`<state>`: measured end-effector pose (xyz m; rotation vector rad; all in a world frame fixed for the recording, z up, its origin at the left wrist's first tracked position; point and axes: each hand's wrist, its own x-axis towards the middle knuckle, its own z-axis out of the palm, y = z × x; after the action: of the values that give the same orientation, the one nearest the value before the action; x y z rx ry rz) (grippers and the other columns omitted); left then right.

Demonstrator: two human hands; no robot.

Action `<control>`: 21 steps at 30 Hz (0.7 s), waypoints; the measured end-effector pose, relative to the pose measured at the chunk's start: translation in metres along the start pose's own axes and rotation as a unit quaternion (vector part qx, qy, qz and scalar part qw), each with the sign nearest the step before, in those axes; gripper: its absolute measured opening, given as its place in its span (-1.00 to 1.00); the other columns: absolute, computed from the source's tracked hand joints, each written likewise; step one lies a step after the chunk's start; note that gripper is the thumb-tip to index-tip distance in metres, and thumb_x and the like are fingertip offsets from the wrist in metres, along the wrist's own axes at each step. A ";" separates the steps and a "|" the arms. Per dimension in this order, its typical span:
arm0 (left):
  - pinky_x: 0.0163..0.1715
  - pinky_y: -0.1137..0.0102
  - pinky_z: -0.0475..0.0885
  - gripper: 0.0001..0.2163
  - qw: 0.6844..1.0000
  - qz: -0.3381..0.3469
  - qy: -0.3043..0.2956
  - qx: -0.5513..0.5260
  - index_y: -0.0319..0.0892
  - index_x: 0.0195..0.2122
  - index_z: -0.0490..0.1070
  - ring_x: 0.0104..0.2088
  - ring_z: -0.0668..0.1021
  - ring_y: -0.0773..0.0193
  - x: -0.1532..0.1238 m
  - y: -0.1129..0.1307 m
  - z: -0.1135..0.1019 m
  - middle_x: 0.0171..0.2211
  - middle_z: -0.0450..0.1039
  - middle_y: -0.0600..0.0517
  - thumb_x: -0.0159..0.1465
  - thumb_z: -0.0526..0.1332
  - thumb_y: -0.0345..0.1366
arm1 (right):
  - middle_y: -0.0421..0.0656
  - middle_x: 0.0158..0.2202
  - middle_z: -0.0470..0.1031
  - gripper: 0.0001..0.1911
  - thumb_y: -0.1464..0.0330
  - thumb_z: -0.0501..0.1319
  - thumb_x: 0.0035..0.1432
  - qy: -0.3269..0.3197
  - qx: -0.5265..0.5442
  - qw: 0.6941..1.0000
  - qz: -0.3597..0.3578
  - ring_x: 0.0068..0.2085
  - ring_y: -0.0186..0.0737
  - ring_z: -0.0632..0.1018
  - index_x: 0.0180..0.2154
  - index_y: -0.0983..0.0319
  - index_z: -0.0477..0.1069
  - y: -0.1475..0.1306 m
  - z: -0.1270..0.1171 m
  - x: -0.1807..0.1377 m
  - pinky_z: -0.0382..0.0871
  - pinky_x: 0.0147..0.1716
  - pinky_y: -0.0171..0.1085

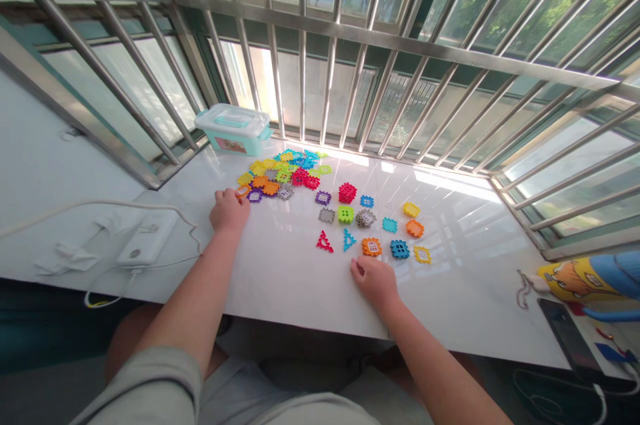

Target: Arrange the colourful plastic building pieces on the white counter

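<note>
At the left edge of a heap of coloured plastic interlocking tiles (283,175), my left hand (230,210) pinches an orange tile (243,191). Purple window tiles (255,196) lie beside its fingertips. My right hand (375,277) rests on the table with its fingers curled in, and nothing shows in it. Just beyond it lie an orange window tile (371,247) and a blue triangle piece (349,240). Sorted groups spread around there: a red stack (347,192), a green tile (345,214), a grey stack (366,218), a blue window tile (399,249) and a red triangle (324,242).
A lidded turquoise box (233,132) stands at the back left by the barred window. A white power strip (150,238) with cables lies left, near crumpled tissue (75,257). At right are a yellow-and-blue bottle (590,278) and a phone (570,338).
</note>
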<state>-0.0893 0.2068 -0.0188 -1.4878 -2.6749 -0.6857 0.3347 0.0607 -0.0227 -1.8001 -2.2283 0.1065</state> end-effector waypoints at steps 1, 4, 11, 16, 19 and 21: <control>-0.20 0.13 0.48 -0.68 1.000 -0.001 -0.002 -0.001 -0.11 0.06 0.43 -0.17 0.61 -0.07 0.000 0.000 0.000 0.10 0.39 -0.25 0.34 0.12 -0.16 | -0.20 -0.49 0.43 -0.56 0.20 0.08 0.43 0.001 0.000 1.000 0.001 -0.46 -0.33 0.27 -0.51 0.22 0.34 0.000 0.000 0.000 -0.14 -0.41 -0.22; -0.19 0.13 0.48 -0.68 1.000 -0.003 -0.005 -0.002 -0.11 0.06 0.43 -0.16 0.60 -0.08 0.001 0.000 0.000 0.10 0.39 -0.26 0.34 0.12 -0.16 | -0.20 -0.49 0.43 -0.56 0.20 0.08 0.42 0.001 -0.001 1.000 0.003 -0.46 -0.33 0.27 -0.51 0.22 0.34 0.000 0.000 0.000 -0.14 -0.41 -0.22; -0.20 0.14 0.48 -0.68 1.000 -0.004 -0.003 0.001 -0.09 0.06 0.43 -0.16 0.61 -0.07 0.001 0.000 0.001 0.10 0.39 -0.24 0.34 0.12 -0.15 | -0.21 -0.49 0.44 -0.56 0.20 0.07 0.43 0.003 -0.001 1.000 -0.003 -0.46 -0.33 0.28 -0.50 0.21 0.34 0.001 0.001 -0.001 -0.15 -0.42 -0.23; -0.20 0.15 0.48 -0.67 1.000 -0.006 -0.011 0.010 -0.10 0.08 0.42 -0.15 0.60 -0.07 0.000 0.000 0.000 0.12 0.37 -0.26 0.35 0.10 -0.14 | -0.20 -0.49 0.44 -0.56 0.21 0.08 0.42 0.006 -0.006 1.000 0.000 -0.47 -0.33 0.28 -0.51 0.21 0.35 0.001 0.002 0.000 -0.15 -0.41 -0.22; -0.20 0.14 0.48 -0.67 1.000 -0.005 -0.008 0.005 -0.09 0.08 0.42 -0.15 0.60 -0.07 0.001 -0.001 0.001 0.11 0.37 -0.25 0.35 0.10 -0.15 | -0.21 -0.49 0.43 -0.57 0.21 0.09 0.42 0.006 -0.007 1.000 -0.004 -0.46 -0.34 0.28 -0.51 0.21 0.35 0.000 0.001 0.000 -0.15 -0.41 -0.22; -0.20 0.14 0.48 -0.68 1.000 -0.004 -0.004 0.001 -0.08 0.07 0.43 -0.16 0.60 -0.07 0.001 -0.001 0.002 0.11 0.38 -0.24 0.34 0.11 -0.15 | -0.21 -0.49 0.43 -0.57 0.21 0.09 0.42 0.006 -0.007 1.000 -0.005 -0.47 -0.34 0.28 -0.51 0.21 0.34 0.000 0.001 0.000 -0.14 -0.41 -0.22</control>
<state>-0.0905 0.2079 -0.0209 -1.4829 -2.6881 -0.6785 0.3347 0.0605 -0.0235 -1.7908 -2.2358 0.0777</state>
